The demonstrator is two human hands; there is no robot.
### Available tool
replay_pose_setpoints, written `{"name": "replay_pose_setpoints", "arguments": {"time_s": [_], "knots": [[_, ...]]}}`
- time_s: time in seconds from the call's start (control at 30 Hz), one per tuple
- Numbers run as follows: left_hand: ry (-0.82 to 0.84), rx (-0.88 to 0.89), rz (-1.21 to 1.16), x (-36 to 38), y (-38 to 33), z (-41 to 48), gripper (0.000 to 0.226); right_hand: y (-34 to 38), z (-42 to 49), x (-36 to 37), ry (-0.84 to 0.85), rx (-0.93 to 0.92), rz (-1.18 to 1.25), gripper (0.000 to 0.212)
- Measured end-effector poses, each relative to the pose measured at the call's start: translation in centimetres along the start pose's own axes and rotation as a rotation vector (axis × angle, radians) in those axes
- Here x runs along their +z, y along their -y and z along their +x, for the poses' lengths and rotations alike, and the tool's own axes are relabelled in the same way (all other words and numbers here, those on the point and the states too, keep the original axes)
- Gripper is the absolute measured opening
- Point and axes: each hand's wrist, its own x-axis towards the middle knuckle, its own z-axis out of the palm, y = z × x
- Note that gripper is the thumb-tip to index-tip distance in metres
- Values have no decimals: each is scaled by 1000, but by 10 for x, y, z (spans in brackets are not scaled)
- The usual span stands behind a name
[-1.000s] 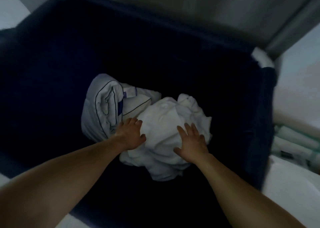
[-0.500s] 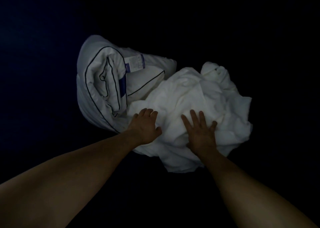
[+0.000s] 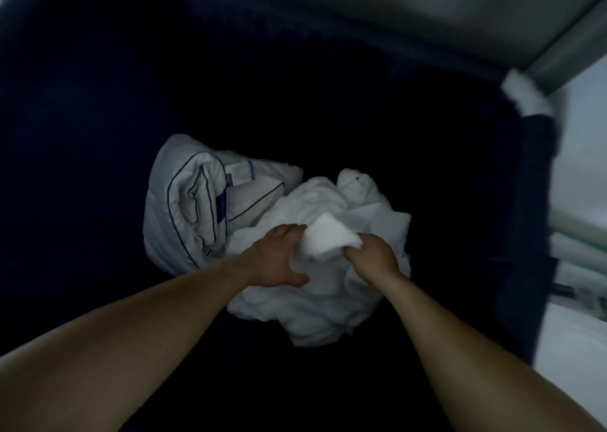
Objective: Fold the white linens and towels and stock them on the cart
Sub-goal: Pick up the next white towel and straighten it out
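Both arms reach into a dark navy bin (image 3: pixel 512 234), where the left hand (image 3: pixel 276 260) and right hand (image 3: pixel 374 254) each clutch a raised fold of crumpled white linen (image 3: pixel 328 300) on the bin floor (touching a piped pillow (image 3: pixel 197 201) on its left).

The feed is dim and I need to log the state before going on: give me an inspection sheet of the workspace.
Surface: dark blue bin, its floor in deep shadow.
Job's things: crumpled white linen in the bin, unfolded; one fold raised between the hands.
Clutter: padded white bedding with dark piping, beside and touching the linen.
Grippers: left hand and right hand both grip the linen.
Cables: nothing seen.
Surroundings: grey wall beyond the bin; pale rolled items to the right, blurred.
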Motion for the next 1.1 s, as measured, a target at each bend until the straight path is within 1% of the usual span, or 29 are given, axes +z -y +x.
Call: {"name": "replay_pose_setpoints", "arguments": {"time_s": [0.03, 0.07, 0.13, 0.2, 0.23, 0.3, 0.37, 0.4, 0.47, 0.57, 0.6, 0.63, 0.7, 0.73, 0.8, 0.87, 0.9, 0.97, 1.0, 1.03, 1.1], "knots": [[-11, 17, 0, -7, -14, -5, 126, 8, -9, -18, -28, -9, 75, 10], [-31, 34, 16, -15, -30, -10, 131, 16, -20, -37, -48, -26, 144, 9], [-109, 87, 68, -30, -67, -20, 136, 34, -50, -76, -46, -60, 282, 16], [-206, 160, 99, -45, -110, -35, 135, 53, -87, -115, -26, -116, 413, 20], [-239, 200, 67, -52, -133, -44, 132, 63, -107, -135, -17, -158, 473, 20], [-253, 303, -141, -64, -180, -63, 118, 82, -147, -173, -24, -247, 566, 19], [-274, 372, -355, -70, -224, -81, 91, 98, -182, -207, -73, -328, 609, 23], [-314, 371, -424, -73, -247, -91, 79, 104, -199, -222, -114, -363, 624, 25], [-431, 311, -508, -82, -287, -111, 60, 110, -230, -249, -210, -428, 666, 26], [-578, 289, -576, -105, -337, -141, 43, 111, -271, -284, -321, -555, 730, 29], [-606, 288, -589, -114, -355, -153, 42, 108, -284, -293, -350, -614, 702, 36], [-630, 285, -602, -121, -372, -164, 41, 104, -295, -300, -375, -675, 639, 50], [-689, 290, -636, -133, -407, -186, 35, 91, -313, -308, -398, -770, 519, 82], [-731, 295, -656, -137, -426, -198, 30, 82, -319, -308, -401, -786, 484, 99], [-796, 323, -735, -145, -463, -219, 25, 67, -329, -306, -406, -752, 430, 126], [-827, 347, -839, -152, -495, -238, 21, 58, -336, -302, -435, -667, 409, 143], [-833, 347, -889, -154, -508, -247, 18, 56, -339, -299, -454, -629, 432, 148], [-820, 337, -978, -156, -529, -260, 19, 50, -342, -295, -478, -618, 512, 150], [-807, 332, -1012, -156, -538, -265, 23, 46, -344, -296, -483, -634, 546, 145], [-795, 332, -1035, -155, -546, -270, 28, 43, -346, -299, -489, -639, 572, 135], [-788, 360, -1051, -152, -561, -280, 38, 39, -354, -313, -538, -600, 612, 100]]}}
